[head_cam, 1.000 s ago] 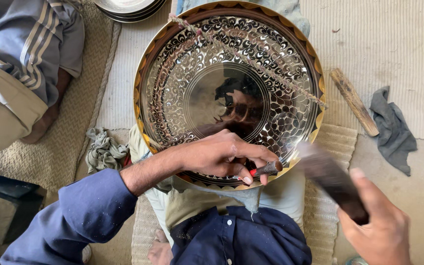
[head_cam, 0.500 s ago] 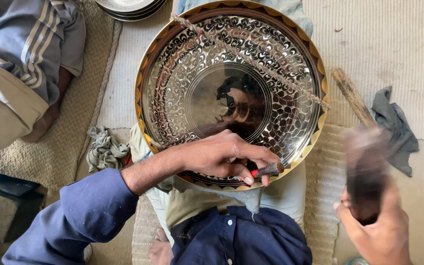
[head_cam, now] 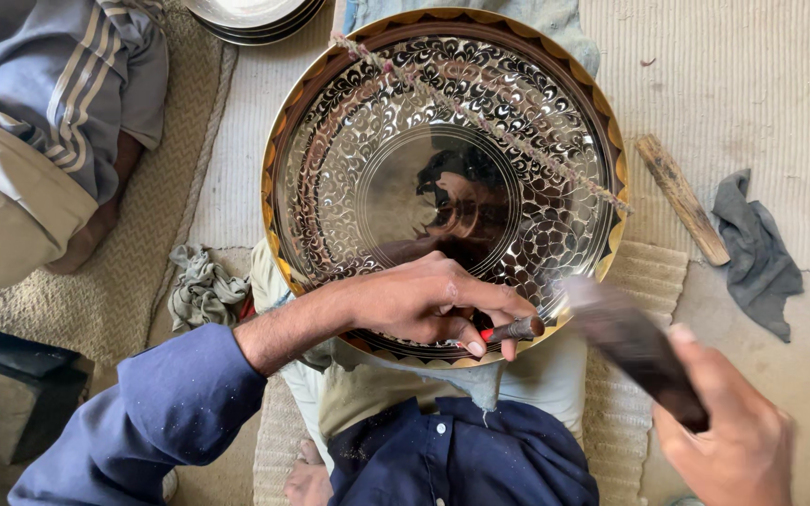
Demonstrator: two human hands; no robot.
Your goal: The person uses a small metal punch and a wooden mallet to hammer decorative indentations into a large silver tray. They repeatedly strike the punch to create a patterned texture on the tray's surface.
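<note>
silver floral-engraved tray [head_cam: 330,178], grey rag [head_cam: 754,248]

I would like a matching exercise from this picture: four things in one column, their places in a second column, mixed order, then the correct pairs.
Things:
1. grey rag
2. wooden stick
3. small punch
4. dark hammer

Places:
A. in the left hand, at the near rim of the tray
B. in the right hand
C. on the floor, far right
D. on the mat, between tray and rag

Pairs: 1-C, 2-D, 3-A, 4-B

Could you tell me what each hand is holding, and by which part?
The left hand pinches a small chisel near its tip against the engraved tray; the right hand grips a blurred mallet by its lower end.
</note>
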